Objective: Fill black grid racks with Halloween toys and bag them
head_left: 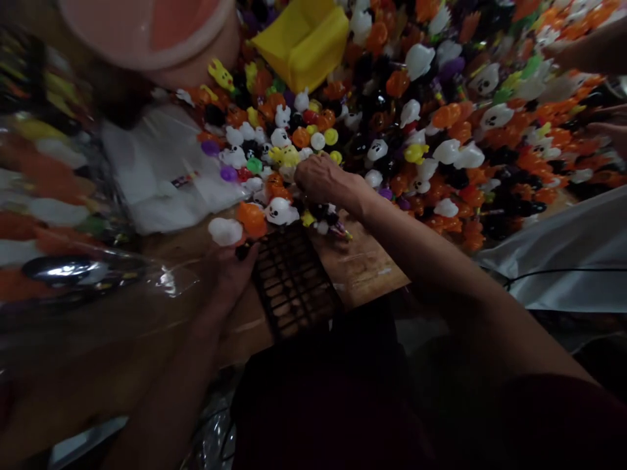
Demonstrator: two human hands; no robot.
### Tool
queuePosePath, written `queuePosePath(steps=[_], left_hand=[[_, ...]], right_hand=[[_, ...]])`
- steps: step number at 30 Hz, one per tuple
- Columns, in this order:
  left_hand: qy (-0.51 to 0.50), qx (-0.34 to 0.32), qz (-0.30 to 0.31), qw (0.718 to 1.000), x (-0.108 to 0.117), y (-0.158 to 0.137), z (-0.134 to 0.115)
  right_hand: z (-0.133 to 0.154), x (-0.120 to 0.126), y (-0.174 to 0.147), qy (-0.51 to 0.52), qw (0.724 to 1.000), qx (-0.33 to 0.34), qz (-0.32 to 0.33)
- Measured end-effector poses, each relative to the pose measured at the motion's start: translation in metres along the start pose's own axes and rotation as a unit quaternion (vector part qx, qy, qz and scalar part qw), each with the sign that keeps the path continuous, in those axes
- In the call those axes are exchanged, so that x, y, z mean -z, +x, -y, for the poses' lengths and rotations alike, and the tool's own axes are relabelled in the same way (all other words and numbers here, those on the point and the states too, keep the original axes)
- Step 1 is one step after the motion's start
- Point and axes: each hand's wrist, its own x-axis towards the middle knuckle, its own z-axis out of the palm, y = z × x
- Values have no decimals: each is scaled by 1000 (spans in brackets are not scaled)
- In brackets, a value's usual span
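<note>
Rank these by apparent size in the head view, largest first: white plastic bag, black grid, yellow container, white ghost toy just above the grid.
1. White plastic bag
2. Black grid and yellow container: too alike to rank
3. White ghost toy

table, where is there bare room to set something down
The widest bare patch of table lies between the grid, the toys and the right arm. A narrower strip separates the grid from the left arm. Beyond the grid, toys crowd around the right hand.
</note>
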Motion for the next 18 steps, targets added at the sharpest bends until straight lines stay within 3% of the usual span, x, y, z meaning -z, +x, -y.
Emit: queuePosePath(steps=[4, 8, 11, 14, 18], left_hand=[[-7, 2, 7, 1000, 1, -5, 2], [-25, -4, 3, 1000, -3, -9, 0], [-8, 7, -26, 1000, -6, -5, -2], [-6, 0, -35, 999, -3, 1, -1], [-31, 16, -4, 999, 3, 4, 3]], right_hand=[[-14, 2, 4, 14, 997, 37, 70], [-18, -9, -1, -8, 994, 72, 82], [-20, -18, 0, -31, 995, 86, 51], [-30, -18, 6, 9, 997, 82, 13], [-52, -10, -12, 72, 990, 7, -125]])
